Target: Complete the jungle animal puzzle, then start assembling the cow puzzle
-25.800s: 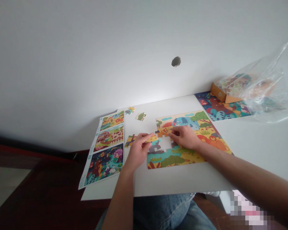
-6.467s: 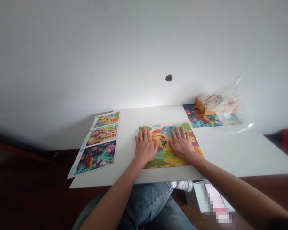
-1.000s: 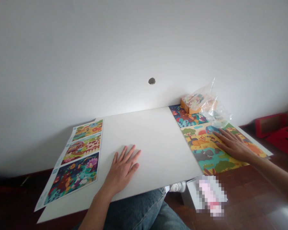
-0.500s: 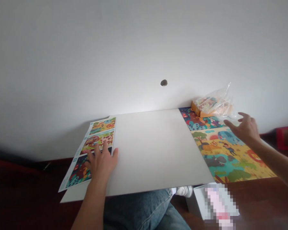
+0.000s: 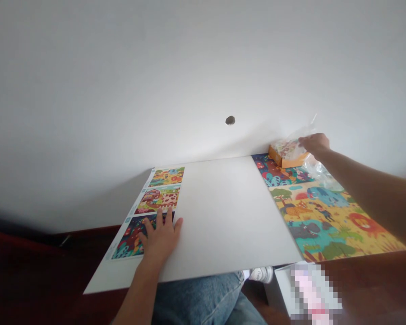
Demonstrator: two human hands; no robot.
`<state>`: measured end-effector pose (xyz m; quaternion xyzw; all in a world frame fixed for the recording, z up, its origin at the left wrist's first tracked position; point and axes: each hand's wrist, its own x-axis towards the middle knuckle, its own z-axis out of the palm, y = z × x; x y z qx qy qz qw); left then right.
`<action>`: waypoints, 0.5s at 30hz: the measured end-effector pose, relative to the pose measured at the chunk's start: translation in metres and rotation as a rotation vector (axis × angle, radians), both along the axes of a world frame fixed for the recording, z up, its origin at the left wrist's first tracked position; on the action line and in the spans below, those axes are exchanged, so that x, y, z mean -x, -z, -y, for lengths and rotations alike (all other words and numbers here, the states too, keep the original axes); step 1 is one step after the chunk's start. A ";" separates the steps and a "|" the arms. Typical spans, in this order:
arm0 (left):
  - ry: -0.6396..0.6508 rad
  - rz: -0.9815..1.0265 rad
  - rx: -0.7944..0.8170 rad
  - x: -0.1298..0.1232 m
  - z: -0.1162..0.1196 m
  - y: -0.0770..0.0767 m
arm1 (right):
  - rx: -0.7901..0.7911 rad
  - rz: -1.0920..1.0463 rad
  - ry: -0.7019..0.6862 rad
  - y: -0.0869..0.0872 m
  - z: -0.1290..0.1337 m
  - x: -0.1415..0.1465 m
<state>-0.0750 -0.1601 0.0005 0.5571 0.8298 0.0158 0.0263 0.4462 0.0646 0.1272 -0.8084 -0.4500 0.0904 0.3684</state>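
Head view, going left to right: there's a picture sheet (image 5: 152, 208) with three colourful scenes lying on the left part of the white board (image 5: 219, 212). The left hand (image 5: 161, 237) is pressed flat on it, fingers spread and holding nothing, covering the right edge of the bottom scene and spilling onto the bare board. The middle of the board is plain white. Past its right edge sits a finished animal puzzle (image 5: 328, 216), and a darker puzzle (image 5: 277, 170) lies behind it, edges touching. At the far back right, against the wall, there's an orange box (image 5: 286, 153) in a clear plastic bag (image 5: 320, 174). The right hand (image 5: 314, 142) is on top of the bag over the box; can't tell if the fingers are actually pinching the plastic.
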 end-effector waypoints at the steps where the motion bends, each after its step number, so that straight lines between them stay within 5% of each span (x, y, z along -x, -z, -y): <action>1: 0.006 -0.017 -0.019 -0.001 0.001 0.000 | -0.035 -0.004 -0.016 -0.004 -0.005 0.005; 7: -0.002 -0.049 -0.212 -0.006 -0.007 -0.003 | -0.261 -0.125 -0.160 -0.033 -0.026 0.034; 10: 0.137 0.144 -0.456 -0.022 -0.004 -0.010 | -0.358 -0.181 -0.236 -0.050 -0.024 0.058; 13: 0.601 0.703 -0.467 -0.062 0.029 -0.016 | -0.455 -0.348 -0.412 -0.064 -0.011 0.093; 15: 1.149 1.147 0.002 -0.098 0.072 -0.020 | -0.447 -0.440 -0.559 -0.067 0.002 0.121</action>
